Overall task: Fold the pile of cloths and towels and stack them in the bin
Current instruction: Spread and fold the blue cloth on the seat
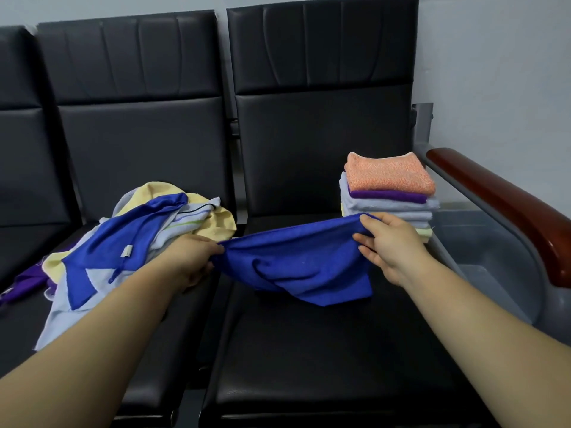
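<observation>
Left grip (194, 257) and right grip (389, 245) pinching blue cloth (296, 261) top edge, middle sagging over seat (309, 350) — folded stack (389, 193) close behind

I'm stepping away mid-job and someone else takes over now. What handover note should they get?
Left hand grips the blue cloth's left end; right hand pinches its right end. It hangs unfolded between them over the right seat.
Done: a folded stack, orange cloth on top, sits on that seat by the armrest.
Left: fold the blue cloth, then the loose pile on the neighbouring seat, and move everything into the grey bin beyond the armrest; no cloth shows in it.
</observation>
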